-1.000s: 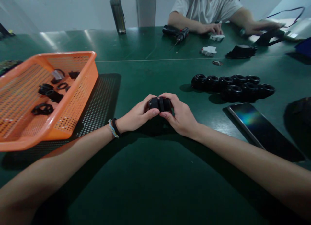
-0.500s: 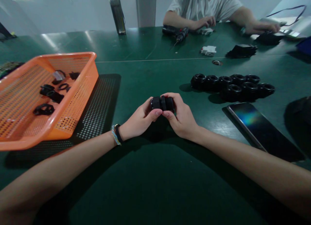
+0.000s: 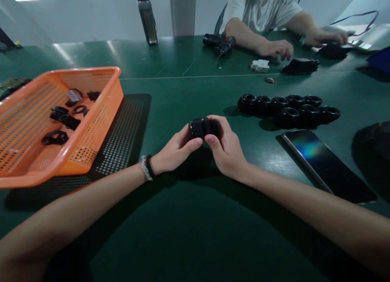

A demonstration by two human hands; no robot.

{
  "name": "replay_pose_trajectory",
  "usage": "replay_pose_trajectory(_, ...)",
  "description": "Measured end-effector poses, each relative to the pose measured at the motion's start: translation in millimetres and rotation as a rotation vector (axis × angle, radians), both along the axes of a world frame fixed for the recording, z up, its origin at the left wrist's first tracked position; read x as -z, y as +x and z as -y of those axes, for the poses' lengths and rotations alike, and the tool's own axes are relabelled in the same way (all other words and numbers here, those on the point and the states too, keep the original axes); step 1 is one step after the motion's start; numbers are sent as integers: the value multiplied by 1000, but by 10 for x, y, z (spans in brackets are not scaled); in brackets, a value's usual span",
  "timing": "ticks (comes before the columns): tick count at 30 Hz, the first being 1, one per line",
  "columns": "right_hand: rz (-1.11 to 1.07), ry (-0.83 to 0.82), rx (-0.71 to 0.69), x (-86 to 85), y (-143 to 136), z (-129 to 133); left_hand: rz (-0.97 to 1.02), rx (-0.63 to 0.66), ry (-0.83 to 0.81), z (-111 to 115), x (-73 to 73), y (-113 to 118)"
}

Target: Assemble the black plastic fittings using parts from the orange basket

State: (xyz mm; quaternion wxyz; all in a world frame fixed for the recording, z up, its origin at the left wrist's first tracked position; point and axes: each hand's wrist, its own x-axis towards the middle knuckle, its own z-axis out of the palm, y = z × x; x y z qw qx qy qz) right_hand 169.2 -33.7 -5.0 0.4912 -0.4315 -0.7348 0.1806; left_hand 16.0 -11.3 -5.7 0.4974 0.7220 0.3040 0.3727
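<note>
A black cable gland (image 3: 198, 129) lies sideways between my two hands, a little above the green table (image 3: 195, 233). My left hand (image 3: 178, 148) is closed round its left end, thumb along the near side. Closed on the right end, my right hand (image 3: 225, 148) has its thumb against the ringed part and its fingers behind. The fingertips on the far side are mostly hidden. Several similar black glands (image 3: 288, 116) stand grouped on the table to the right of my hands.
An orange perforated basket (image 3: 117, 83) with loose black parts is at left. A phone (image 3: 329, 164) lies at right, a dark object (image 3: 374, 139) beyond it. Across the table are a drill (image 3: 219, 44), a bottle (image 3: 148, 22), a white block (image 3: 260, 65) and a co-worker's hand (image 3: 277, 49).
My right thumb has shifted slightly up on the cable gland, and both hands keep their hold. The co-worker's hand on the left of that person's pair has moved right, toward a black stack.
</note>
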Motion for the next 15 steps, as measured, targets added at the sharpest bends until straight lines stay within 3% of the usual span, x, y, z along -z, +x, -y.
replay_pose_trajectory(7, 107, 128, -72, 39, 71, -110, 28, 59, -156, -26, -4, 14)
replay_pose_trajectory(15, 31, 57, -45, 28, -10, 0, -116, -99, 114, 36, -46, -22)
